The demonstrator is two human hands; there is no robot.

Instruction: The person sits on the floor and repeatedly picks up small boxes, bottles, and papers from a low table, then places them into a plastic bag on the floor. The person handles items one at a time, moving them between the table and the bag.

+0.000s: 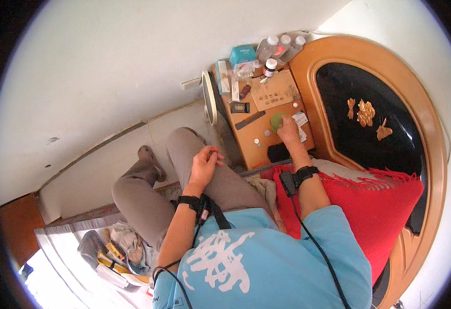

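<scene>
My right hand reaches over the small wooden cabinet top. Its fingers are closed at the edge of a flat, round green thing whose kind I cannot make out. Beside that hand lie white paper packets, partly covered by it. Several coins are scattered to the left of the green thing. My left hand rests above my thigh with its fingers loosely curled in, and no object shows in it.
Toward the back of the cabinet top stand plastic bottles, a teal box and a dark pill bottle with a white cap. A brown envelope lies there. A red fringed cushion is at my right, by the wooden headboard.
</scene>
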